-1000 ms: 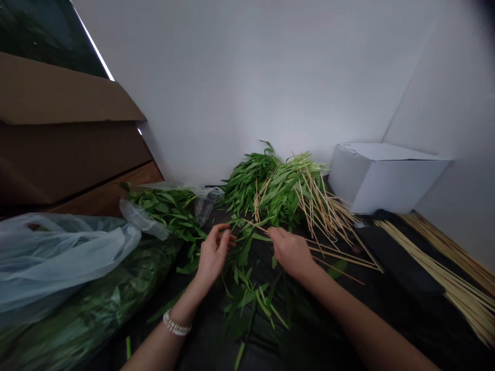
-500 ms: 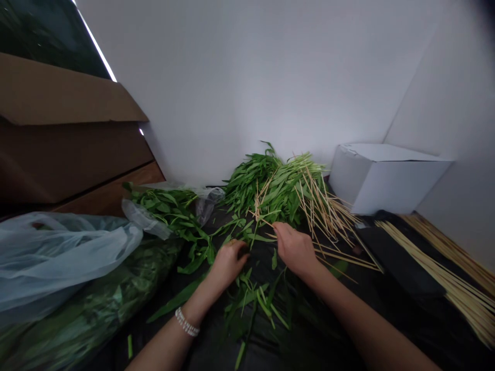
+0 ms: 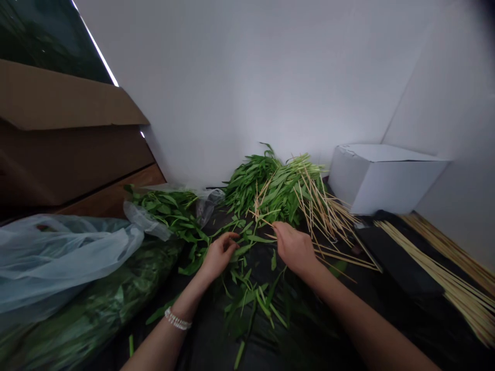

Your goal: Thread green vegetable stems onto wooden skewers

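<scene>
My right hand [image 3: 296, 248] is closed in a pinch on a thin bamboo skewer [image 3: 266, 221]. The skewer's end sticks out to the left, close to a green stem with leaves [image 3: 253, 238]; whether they touch I cannot tell. To the left, my left hand [image 3: 220, 253] has its thumb and fingers curved and apart, with nothing visible between them. It hovers beside loose leaves, a beaded bracelet [image 3: 178, 318] on its wrist. Cut stems and leaves [image 3: 265, 304] lie on the dark surface between my forearms. Behind the hands is a pile of leafy greens [image 3: 253, 180] with many skewers [image 3: 323, 203] across it.
At left, an open clear bag holds greens [image 3: 166, 206], near a whitish plastic bag [image 3: 65, 257] and a large bag of greens [image 3: 112, 304]. A cardboard box [image 3: 69, 159] stands behind them. On the right are a white box [image 3: 386, 180], a black flat object [image 3: 398, 263] and long sticks [image 3: 436, 273].
My left hand has moved left, away from the stem by the skewer, and its fingers have spread. My right hand stays almost in place with the skewer.
</scene>
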`<state>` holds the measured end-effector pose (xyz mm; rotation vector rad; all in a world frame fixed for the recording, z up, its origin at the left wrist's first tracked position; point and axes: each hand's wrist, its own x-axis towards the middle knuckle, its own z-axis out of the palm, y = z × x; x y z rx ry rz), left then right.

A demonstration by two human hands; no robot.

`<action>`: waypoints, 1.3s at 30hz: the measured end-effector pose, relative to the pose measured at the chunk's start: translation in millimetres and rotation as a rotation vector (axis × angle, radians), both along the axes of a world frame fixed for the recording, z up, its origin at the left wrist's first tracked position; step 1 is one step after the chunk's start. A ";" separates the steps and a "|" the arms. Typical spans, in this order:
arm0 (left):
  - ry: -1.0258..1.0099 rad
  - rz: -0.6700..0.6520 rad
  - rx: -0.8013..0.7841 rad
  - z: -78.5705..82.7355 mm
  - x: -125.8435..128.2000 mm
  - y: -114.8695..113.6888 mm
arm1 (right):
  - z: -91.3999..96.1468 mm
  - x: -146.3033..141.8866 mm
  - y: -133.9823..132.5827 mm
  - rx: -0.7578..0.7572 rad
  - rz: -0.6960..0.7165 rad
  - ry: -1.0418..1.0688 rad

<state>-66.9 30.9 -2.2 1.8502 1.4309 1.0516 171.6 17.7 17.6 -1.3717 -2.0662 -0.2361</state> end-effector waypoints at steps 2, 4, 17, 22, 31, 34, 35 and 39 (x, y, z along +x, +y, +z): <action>0.081 0.028 0.050 -1.4 2.7 -2.6 | -0.1 -0.2 0.2 -0.002 0.001 -0.003; 0.166 0.031 0.083 -5.2 4.1 -4.0 | -0.4 -0.6 0.3 -0.003 -0.001 -0.005; -0.481 0.080 -0.168 -1.0 -3.7 4.8 | 0.1 -9.0 -7.1 -0.081 0.150 -0.098; -0.729 0.051 -0.246 5.3 1.6 0.5 | -1.4 -16.0 -12.2 -0.160 0.191 -0.188; -0.729 0.028 -0.258 8.1 9.2 -5.9 | -4.6 -19.9 -14.0 -0.205 0.186 -0.227; -0.720 0.027 -0.261 9.5 11.1 -7.8 | -5.3 -20.2 -13.8 -0.205 0.179 -0.225; -0.715 0.026 -0.260 9.7 11.5 -8.2 | -5.3 -20.3 -13.8 -0.208 0.178 -0.227; -0.682 0.026 -0.248 9.5 12.4 -8.1 | -4.8 -20.8 -14.0 -0.223 0.167 -0.230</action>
